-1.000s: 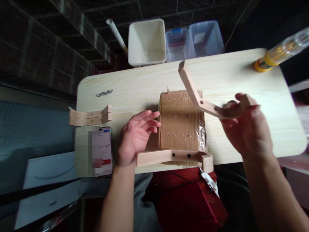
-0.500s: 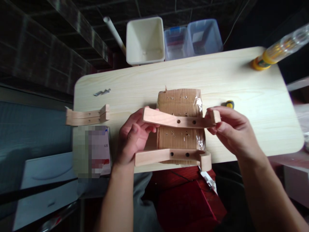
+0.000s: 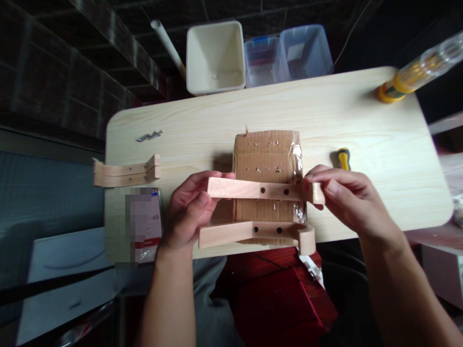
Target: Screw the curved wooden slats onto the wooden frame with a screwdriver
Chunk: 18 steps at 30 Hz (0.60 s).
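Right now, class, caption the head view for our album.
Left hand and right hand hold a wooden piece over a cardboard box.

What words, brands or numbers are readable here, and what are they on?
"48": on the phone screen; anything before it is pixelated or too blurred.
Blue patch atop that screen: too small to read.
Label on the clear tube with a yellow base: too blurred to read.

Smooth matt wood bar (image 3: 246,188), corrugated cardboard box (image 3: 266,156) (glossy tape (image 3: 297,155) aside).
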Tool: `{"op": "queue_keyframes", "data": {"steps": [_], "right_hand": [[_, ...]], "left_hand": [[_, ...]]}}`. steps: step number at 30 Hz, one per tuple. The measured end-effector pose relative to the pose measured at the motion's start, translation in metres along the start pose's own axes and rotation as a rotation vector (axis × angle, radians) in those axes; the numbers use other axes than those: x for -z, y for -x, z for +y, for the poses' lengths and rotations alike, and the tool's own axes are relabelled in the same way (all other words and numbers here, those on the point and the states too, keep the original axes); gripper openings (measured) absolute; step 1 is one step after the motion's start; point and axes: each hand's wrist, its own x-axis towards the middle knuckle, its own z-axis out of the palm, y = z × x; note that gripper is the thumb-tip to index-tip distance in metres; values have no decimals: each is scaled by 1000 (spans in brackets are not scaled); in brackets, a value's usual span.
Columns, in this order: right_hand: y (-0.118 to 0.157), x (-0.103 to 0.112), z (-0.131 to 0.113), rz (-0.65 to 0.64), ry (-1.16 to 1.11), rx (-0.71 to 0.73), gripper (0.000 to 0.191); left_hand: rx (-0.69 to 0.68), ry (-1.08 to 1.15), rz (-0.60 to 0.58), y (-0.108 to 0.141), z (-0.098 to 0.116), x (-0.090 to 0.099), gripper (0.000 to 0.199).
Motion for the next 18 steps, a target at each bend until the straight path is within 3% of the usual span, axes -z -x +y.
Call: {"op": "queue_keyframes", "data": {"steps": [10, 18], "right_hand": [[0, 1, -5, -48, 48, -31, 16], [1, -1, -15, -103, 71, -67, 13]], "left_hand": [[6, -21, -32, 4, 5, 6, 34], [78, -153, 24, 6, 19, 7, 37]]}}
